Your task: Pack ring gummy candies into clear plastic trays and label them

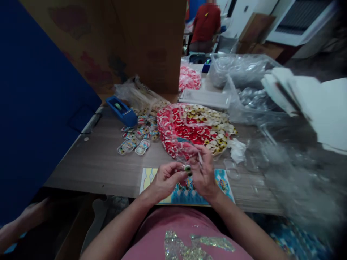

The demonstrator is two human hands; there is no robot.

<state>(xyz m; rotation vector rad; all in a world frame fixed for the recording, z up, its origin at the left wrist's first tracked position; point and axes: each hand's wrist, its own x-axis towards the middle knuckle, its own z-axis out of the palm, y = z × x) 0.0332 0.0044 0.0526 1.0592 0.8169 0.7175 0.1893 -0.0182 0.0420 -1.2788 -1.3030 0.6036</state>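
My left hand point(166, 179) and my right hand point(202, 172) meet above a patterned blue and yellow card point(187, 191) at the table's near edge. Both pinch a small round toy piece point(187, 168), dark green and pale, held between the fingertips. My right hand also has a thin pale stick point(200, 157) poking up between its fingers. Just behind the hands lies a clear bag heaped with red and yellow small pieces point(195, 126).
Several small packed blisters point(135, 139) lie left of the heap, beside a blue tape dispenser point(121, 110). Clear plastic bags and trays point(271, 119) crowd the right side. A cardboard wall point(130, 39) stands behind; a person in a red shirt point(206, 25) is farther back.
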